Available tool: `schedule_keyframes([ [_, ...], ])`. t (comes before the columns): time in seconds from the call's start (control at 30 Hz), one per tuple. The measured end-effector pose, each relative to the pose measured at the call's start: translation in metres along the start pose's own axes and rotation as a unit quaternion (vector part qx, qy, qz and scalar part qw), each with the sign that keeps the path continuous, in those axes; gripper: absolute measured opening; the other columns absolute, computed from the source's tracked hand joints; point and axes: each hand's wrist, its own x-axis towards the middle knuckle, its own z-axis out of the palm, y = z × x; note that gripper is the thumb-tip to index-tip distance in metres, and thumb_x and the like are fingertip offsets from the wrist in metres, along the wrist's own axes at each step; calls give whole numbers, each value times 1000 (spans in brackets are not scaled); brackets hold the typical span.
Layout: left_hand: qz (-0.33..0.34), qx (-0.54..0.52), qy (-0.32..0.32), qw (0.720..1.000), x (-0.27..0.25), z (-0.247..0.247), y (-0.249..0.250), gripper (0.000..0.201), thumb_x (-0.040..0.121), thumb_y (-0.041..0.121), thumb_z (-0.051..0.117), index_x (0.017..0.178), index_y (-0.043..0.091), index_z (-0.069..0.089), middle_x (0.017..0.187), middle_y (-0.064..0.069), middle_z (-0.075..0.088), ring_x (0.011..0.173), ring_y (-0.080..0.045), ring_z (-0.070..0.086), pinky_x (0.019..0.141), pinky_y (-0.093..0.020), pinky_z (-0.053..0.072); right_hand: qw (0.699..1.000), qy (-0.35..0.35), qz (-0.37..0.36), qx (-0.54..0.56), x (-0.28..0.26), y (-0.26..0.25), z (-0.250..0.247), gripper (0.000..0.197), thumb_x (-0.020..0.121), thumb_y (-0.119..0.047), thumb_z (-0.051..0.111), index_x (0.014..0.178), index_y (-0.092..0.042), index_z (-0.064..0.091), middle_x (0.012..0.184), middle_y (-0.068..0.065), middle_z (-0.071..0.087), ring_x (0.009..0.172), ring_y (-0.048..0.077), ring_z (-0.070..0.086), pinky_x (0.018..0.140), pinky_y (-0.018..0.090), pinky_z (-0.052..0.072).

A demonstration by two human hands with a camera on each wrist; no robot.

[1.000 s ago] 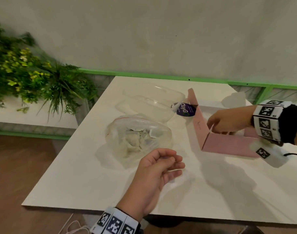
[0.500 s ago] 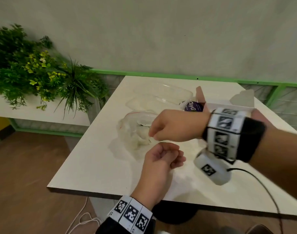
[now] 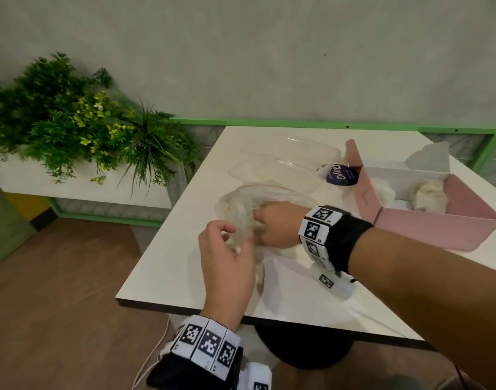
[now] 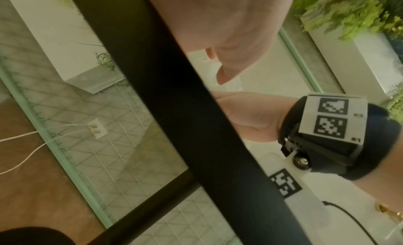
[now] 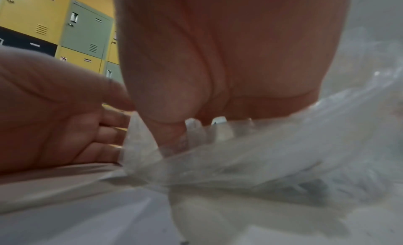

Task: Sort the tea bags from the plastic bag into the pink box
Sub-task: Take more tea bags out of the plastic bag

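A clear plastic bag (image 3: 242,202) of tea bags lies on the white table (image 3: 297,291). My right hand (image 3: 266,222) reaches into the bag's mouth from the right, and the plastic hides its fingertips. In the right wrist view the palm (image 5: 229,59) fills the top and the fingers vanish into the crumpled bag (image 5: 272,153). My left hand (image 3: 235,235) holds the bag's near edge between thumb and curled fingers. The open pink box (image 3: 438,229) stands to the right with a few pale tea bags (image 3: 430,195) inside.
Two clear plastic tubs (image 3: 292,156) sit behind the bag, with a purple-labelled item (image 3: 341,175) beside the box. Green plants (image 3: 86,130) fill a planter off the table's left. The table's near edge (image 3: 185,305) runs just under my left wrist.
My right hand left the pink box, swung left across the table and went into the plastic bag. My left hand rose from the table and took the bag's edge.
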Motion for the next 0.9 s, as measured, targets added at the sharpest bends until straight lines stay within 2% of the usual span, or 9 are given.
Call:
schedule_keyframes([
  [0.1, 23, 50, 0, 998, 0, 4, -3, 20, 94, 16, 67, 89, 29, 52, 103, 3, 60, 88, -13, 63, 79, -34, 54, 998, 39, -37, 30, -5, 4, 1, 12, 93, -29, 58, 101, -20, 56, 106, 2, 63, 99, 28, 61, 86, 38, 50],
  [0.2, 26, 35, 13, 999, -2, 2, -4, 24, 91, 3, 62, 84, 25, 56, 98, 1, 63, 84, -4, 61, 70, -18, 47, 993, 83, -71, 37, -13, 12, 4, 12, 93, -24, 58, 89, -25, 47, 96, -2, 57, 89, 23, 55, 75, 33, 41],
  [0.27, 38, 32, 18, 999, -4, 1, -2, 25, 91, 1, 61, 84, 26, 60, 99, 4, 61, 88, -2, 59, 72, -15, 46, 985, 132, -103, 31, -17, 16, 3, 1, 92, -18, 56, 92, -19, 57, 99, 2, 63, 91, 26, 59, 73, 33, 41],
  [0.43, 66, -8, 26, 997, -9, 3, 0, 20, 96, 6, 62, 98, 24, 70, 109, 6, 57, 90, -1, 62, 77, -18, 53, 958, 220, -180, 41, -24, 21, 0, 19, 88, -11, 62, 105, -13, 71, 97, 6, 68, 90, 29, 63, 74, 40, 49],
  [0.53, 75, -15, 29, 997, -10, 4, 0, 18, 97, 6, 64, 104, 19, 74, 112, 5, 56, 87, 2, 63, 75, -10, 50, 959, 203, -163, 116, -29, 22, -4, 23, 90, -25, 70, 111, -18, 74, 99, -1, 69, 85, 16, 61, 78, 32, 47],
  [0.6, 79, -13, 20, 997, -10, 4, 0, 18, 97, 6, 64, 106, 18, 75, 113, 4, 56, 87, 4, 63, 74, -8, 49, 967, 152, -117, 166, -32, 20, -6, 38, 91, -41, 69, 123, -20, 68, 101, -10, 62, 79, 2, 52, 76, 23, 38],
  [0.67, 83, -6, 6, 997, -10, 4, -1, 22, 97, 6, 64, 110, 17, 76, 113, 3, 57, 87, 4, 63, 73, -9, 50, 977, 96, -83, 171, -31, 15, -4, 43, 94, -45, 64, 126, -17, 62, 101, -13, 54, 84, 6, 50, 77, 23, 35],
  [0.73, 89, -1, -2, 996, -10, 4, -3, 26, 96, 3, 62, 114, 17, 76, 114, 0, 57, 88, 2, 63, 74, -12, 51, 983, 71, -68, 157, -27, 10, 3, 36, 95, -42, 63, 109, -8, 65, 94, -5, 59, 87, 18, 54, 73, 31, 39],
  [0.9, 80, 12, 7, 997, -8, 5, -7, 33, 94, 1, 61, 121, 15, 74, 117, -1, 54, 95, -16, 64, 86, -39, 58, 981, 114, -89, 127, -29, 7, -9, 17, 93, -18, 66, 84, -3, 65, 76, 11, 63, 70, 20, 51, 68, 35, 41],
])
